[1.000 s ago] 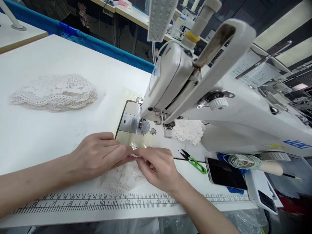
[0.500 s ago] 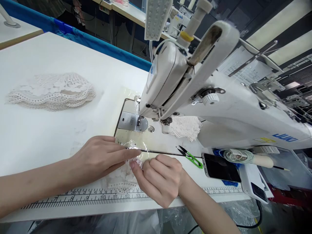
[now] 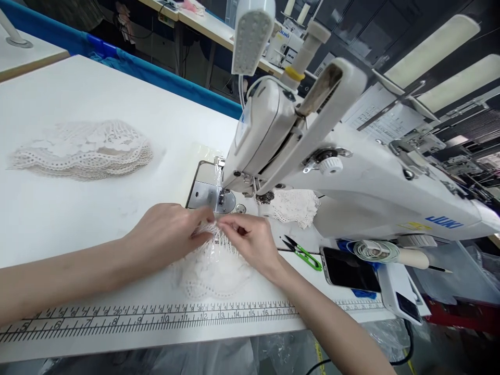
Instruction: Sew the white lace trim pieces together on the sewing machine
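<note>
A piece of white lace (image 3: 214, 268) with a scalloped, holed edge lies on the table in front of the sewing machine (image 3: 269, 130). My left hand (image 3: 172, 232) pinches its upper edge between thumb and fingers. Close beside it, my right hand (image 3: 250, 239) pinches the same edge, the fingertips of both hands nearly meeting. The held edge is near the metal needle plate (image 3: 205, 196), just short of the presser foot. Part of the lace's top is hidden behind my fingers.
A stack of lace pieces (image 3: 82, 151) lies at the left, more lace (image 3: 295, 205) under the machine arm. Green thread snips (image 3: 302, 253), a black phone (image 3: 349, 268) and a white device (image 3: 400, 294) are at the right. A printed ruler (image 3: 164, 319) runs along the front edge.
Both hands have moved up toward the needle plate with the lace. The left hand has gone from lying over the lace to pinching it, and more of the piece is spread out.
</note>
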`<move>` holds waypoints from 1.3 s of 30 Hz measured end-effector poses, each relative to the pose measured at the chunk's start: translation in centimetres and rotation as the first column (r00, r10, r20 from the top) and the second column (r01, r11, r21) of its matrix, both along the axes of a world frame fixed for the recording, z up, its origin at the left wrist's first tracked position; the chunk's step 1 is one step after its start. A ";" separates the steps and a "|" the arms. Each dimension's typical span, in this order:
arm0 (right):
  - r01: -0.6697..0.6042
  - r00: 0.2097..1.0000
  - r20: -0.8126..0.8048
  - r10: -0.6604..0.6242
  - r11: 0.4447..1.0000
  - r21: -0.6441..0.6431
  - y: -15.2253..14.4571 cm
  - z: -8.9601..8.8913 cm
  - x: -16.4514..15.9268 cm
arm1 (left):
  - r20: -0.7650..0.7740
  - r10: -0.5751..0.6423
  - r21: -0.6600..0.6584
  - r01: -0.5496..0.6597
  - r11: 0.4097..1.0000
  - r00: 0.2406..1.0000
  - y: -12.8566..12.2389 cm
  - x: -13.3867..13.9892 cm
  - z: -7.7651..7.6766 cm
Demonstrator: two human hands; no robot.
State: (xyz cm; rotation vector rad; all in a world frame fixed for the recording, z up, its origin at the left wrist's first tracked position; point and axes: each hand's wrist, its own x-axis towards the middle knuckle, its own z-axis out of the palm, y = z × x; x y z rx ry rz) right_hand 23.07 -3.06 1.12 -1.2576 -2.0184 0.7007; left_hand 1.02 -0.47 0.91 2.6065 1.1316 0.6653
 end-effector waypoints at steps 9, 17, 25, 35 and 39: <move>0.163 0.981 0.097 -0.167 0.985 0.050 2.2 -1.0 -0.5 | -0.107 -0.020 0.591 0.079 0.803 0.994 -0.9 0.1 -0.8; 0.200 0.962 0.156 -0.223 0.968 0.151 2.0 -1.4 0.5 | -0.174 -0.034 0.513 0.120 0.850 0.984 -1.8 0.1 -0.7; -0.069 0.870 0.455 -0.190 0.867 0.493 0.3 -1.5 1.1 | -0.150 -0.103 0.444 0.160 0.882 0.983 -0.5 -0.1 -0.9; -0.099 0.830 0.505 -0.236 0.830 0.550 0.7 -1.6 1.1 | -0.231 -0.037 0.503 0.152 0.851 0.972 -0.3 0.2 -0.7; -0.102 0.827 0.509 -0.239 0.826 0.554 1.0 -1.6 1.1 | -0.242 -0.020 0.521 0.147 0.841 0.970 -0.1 0.3 -0.7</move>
